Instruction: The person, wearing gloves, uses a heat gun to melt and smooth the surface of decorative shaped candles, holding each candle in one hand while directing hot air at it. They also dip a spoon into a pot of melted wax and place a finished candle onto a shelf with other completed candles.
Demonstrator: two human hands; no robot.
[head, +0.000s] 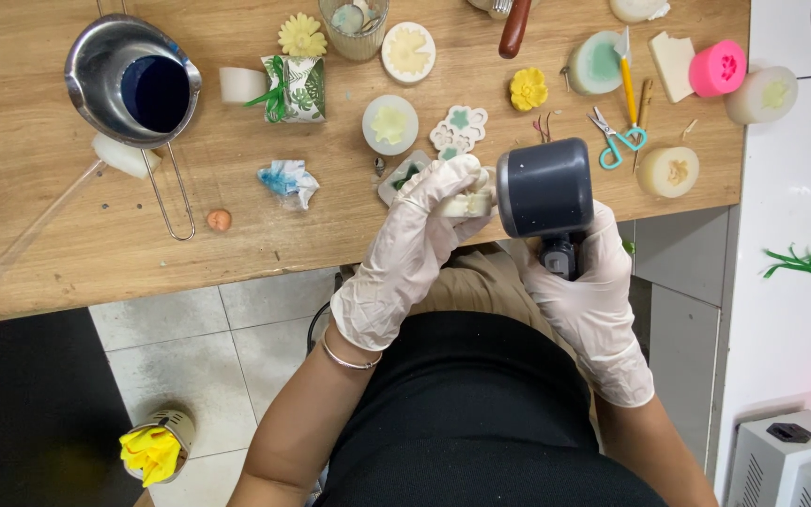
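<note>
Wooden table (68, 253) bearing a metal pot (133, 82), a leaf-print gift box (294, 88), round wax pieces (390, 124), a yellow flower (528, 89), scissors (618, 141), a craft knife (627, 80), a pink mould (717, 68) and a crumpled blue-white wrapper (289, 180).

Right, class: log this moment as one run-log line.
left hand: holds small cream wax piece | right hand: grips dark grey heat gun, nozzle beside piece | setting: wooden table
</note>
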